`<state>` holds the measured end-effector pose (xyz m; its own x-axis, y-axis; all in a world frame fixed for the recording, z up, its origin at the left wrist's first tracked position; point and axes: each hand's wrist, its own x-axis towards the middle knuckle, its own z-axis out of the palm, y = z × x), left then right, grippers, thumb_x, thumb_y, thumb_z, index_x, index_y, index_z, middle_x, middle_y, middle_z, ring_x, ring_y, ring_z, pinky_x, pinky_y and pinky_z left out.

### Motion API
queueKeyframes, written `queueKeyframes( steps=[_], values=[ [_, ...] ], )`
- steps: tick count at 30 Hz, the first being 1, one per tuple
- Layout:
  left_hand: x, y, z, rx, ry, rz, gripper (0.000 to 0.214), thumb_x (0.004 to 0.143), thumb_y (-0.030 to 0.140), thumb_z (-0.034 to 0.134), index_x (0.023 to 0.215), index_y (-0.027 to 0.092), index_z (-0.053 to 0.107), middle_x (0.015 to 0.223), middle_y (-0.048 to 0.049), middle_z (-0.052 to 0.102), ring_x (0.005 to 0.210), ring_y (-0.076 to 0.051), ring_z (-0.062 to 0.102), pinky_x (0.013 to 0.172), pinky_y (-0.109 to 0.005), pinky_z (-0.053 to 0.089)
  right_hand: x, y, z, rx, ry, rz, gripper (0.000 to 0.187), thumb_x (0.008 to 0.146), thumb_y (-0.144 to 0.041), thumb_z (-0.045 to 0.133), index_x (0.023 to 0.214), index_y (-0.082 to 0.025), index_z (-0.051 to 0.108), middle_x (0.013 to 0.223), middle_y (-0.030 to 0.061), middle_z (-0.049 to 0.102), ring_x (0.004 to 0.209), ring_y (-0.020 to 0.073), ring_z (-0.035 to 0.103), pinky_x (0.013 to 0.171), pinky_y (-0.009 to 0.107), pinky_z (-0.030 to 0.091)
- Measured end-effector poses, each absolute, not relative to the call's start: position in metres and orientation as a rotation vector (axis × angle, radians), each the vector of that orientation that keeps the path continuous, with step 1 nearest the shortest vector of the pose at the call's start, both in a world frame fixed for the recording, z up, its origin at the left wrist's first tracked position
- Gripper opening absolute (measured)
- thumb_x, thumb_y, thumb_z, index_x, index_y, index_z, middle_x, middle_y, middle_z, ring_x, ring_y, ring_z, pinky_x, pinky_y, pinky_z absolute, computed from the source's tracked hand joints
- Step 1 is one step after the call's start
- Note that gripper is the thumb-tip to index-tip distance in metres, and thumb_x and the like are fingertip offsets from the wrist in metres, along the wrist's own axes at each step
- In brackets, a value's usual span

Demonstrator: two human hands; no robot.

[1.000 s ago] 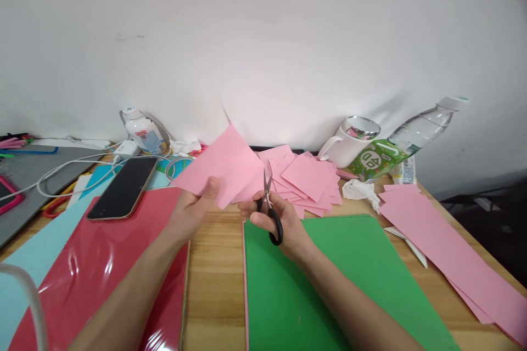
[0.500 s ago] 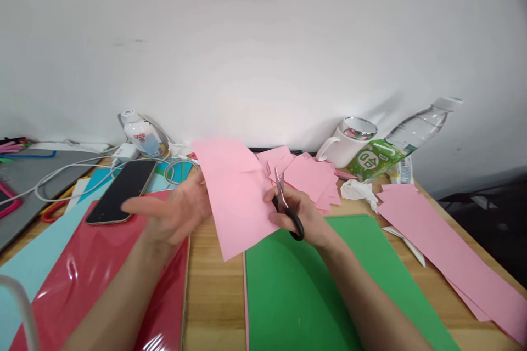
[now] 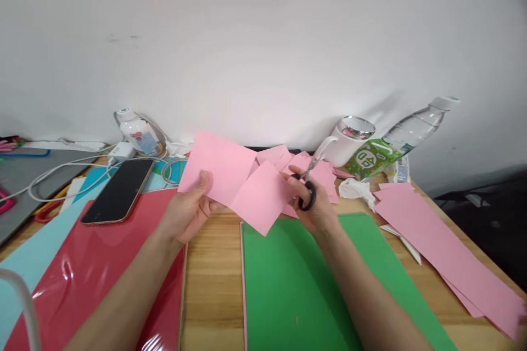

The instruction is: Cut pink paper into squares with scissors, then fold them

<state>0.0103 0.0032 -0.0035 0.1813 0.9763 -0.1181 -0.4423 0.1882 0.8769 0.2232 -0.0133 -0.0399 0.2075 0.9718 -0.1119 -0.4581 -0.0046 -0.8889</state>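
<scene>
Fingers of the bare left hand are clamped on a flat pink paper sheet left of the frame's centre; a squarish pink paper piece meets its right end, mid-frame; the bare right hand, right of centre, has its fingers closed round metal scissors with black handles, blades upward; I cannot tell whether they also pinch the piece; below, a large green rectangular sheet covers part of the wooden surface.
</scene>
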Motion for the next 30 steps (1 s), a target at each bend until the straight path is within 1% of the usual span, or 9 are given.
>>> queueKeyframes(
  steps=[2, 4, 7, 10, 13, 16, 21, 26, 30],
  values=[
    [0.012, 0.004, -0.002, 0.797, 0.830, 1.230, 0.028, 0.083, 0.030, 0.058, 0.109, 0.024, 0.061, 0.104, -0.0020, 0.069, 0.072, -0.012, 0.066, 0.047, -0.016, 0.052, 0.213, -0.017, -0.042, -0.992, -0.737, 1.392, 0.047, 0.054, -0.028, 0.078, 0.096, -0.021, 0.059, 0.069, -0.0038, 0.057, 0.055, 0.0095, 0.049, 0.048, 0.021, 0.038],
    [0.010, 0.005, -0.001, 0.787, 0.865, 1.297, 0.027, 0.083, 0.028, 0.058, 0.109, 0.023, 0.061, 0.105, -0.0022, 0.069, 0.080, -0.013, 0.066, 0.058, -0.017, 0.055, 0.207, -0.022, -0.043, -1.026, -0.842, 1.430, 0.046, 0.054, -0.027, 0.078, 0.096, -0.019, 0.059, 0.063, -0.0042, 0.056, 0.050, 0.0093, 0.046, 0.045, 0.021, 0.036],
    [0.003, 0.007, -0.001, 0.834, 0.907, 1.287, 0.025, 0.078, 0.025, 0.063, 0.103, 0.020, 0.065, 0.104, -0.0038, 0.069, 0.090, -0.016, 0.065, 0.074, -0.023, 0.055, 0.210, -0.025, -0.040, -1.193, -0.989, 1.258, 0.047, 0.056, -0.025, 0.077, 0.099, -0.018, 0.058, 0.054, -0.0068, 0.050, 0.045, 0.0074, 0.039, 0.041, 0.019, 0.031],
    [-0.008, 0.010, -0.001, 0.925, 0.934, 1.114, 0.015, 0.073, 0.025, 0.069, 0.084, 0.015, 0.070, 0.089, -0.0050, 0.073, 0.075, -0.016, 0.067, 0.065, -0.022, 0.055, 0.226, -0.023, -0.034, -1.279, -1.142, 1.120, 0.047, 0.059, -0.023, 0.075, 0.103, -0.019, 0.058, 0.055, -0.0067, 0.049, 0.045, 0.0068, 0.038, 0.039, 0.018, 0.029],
    [-0.017, 0.012, -0.001, 0.997, 0.973, 0.978, 0.012, 0.069, 0.023, 0.072, 0.077, 0.014, 0.071, 0.083, -0.0058, 0.073, 0.065, -0.014, 0.066, 0.060, -0.021, 0.054, 0.242, -0.020, -0.027, -1.307, -1.220, 1.098, 0.048, 0.060, -0.024, 0.073, 0.106, -0.019, 0.059, 0.053, -0.0072, 0.047, 0.042, 0.0064, 0.036, 0.036, 0.018, 0.027],
    [-0.019, 0.011, -0.003, 1.064, 1.005, 0.909, 0.018, 0.067, 0.023, 0.074, 0.082, 0.013, 0.072, 0.085, -0.0076, 0.073, 0.074, -0.017, 0.067, 0.066, -0.025, 0.055, 0.250, -0.020, -0.025, -1.320, -1.235, 1.118, 0.054, 0.061, -0.024, 0.073, 0.112, -0.019, 0.058, 0.048, -0.0086, 0.044, 0.038, 0.0061, 0.033, 0.034, 0.017, 0.025],
    [-0.013, 0.007, -0.006, 1.105, 1.000, 0.766, 0.043, 0.067, 0.025, 0.073, 0.108, 0.019, 0.063, 0.090, -0.0069, 0.072, 0.079, -0.024, 0.069, 0.067, -0.037, 0.058, 0.251, -0.019, -0.029, -1.267, -1.210, 1.126, 0.056, 0.059, -0.024, 0.076, 0.112, -0.017, 0.060, 0.043, -0.0096, 0.040, 0.036, 0.0061, 0.032, 0.034, 0.018, 0.024],
    [-0.007, 0.005, -0.007, 1.093, 1.018, 0.918, 0.031, 0.064, 0.021, 0.074, 0.093, 0.016, 0.065, 0.082, -0.0041, 0.071, 0.078, -0.022, 0.068, 0.067, -0.036, 0.059, 0.252, -0.014, -0.033, -1.155, -1.062, 0.961, 0.051, 0.056, -0.023, 0.078, 0.104, -0.019, 0.063, 0.054, -0.0064, 0.048, 0.048, 0.0084, 0.042, 0.042, 0.020, 0.033],
    [-0.004, 0.006, -0.008, 1.052, 1.016, 0.922, 0.037, 0.065, 0.021, 0.074, 0.100, 0.019, 0.062, 0.087, -0.0054, 0.071, 0.073, -0.023, 0.069, 0.058, -0.035, 0.060, 0.252, -0.013, -0.033, -1.125, -1.015, 0.840, 0.047, 0.057, -0.025, 0.077, 0.102, -0.021, 0.063, 0.071, -0.0013, 0.059, 0.062, 0.0117, 0.052, 0.052, 0.023, 0.044]
  ],
)
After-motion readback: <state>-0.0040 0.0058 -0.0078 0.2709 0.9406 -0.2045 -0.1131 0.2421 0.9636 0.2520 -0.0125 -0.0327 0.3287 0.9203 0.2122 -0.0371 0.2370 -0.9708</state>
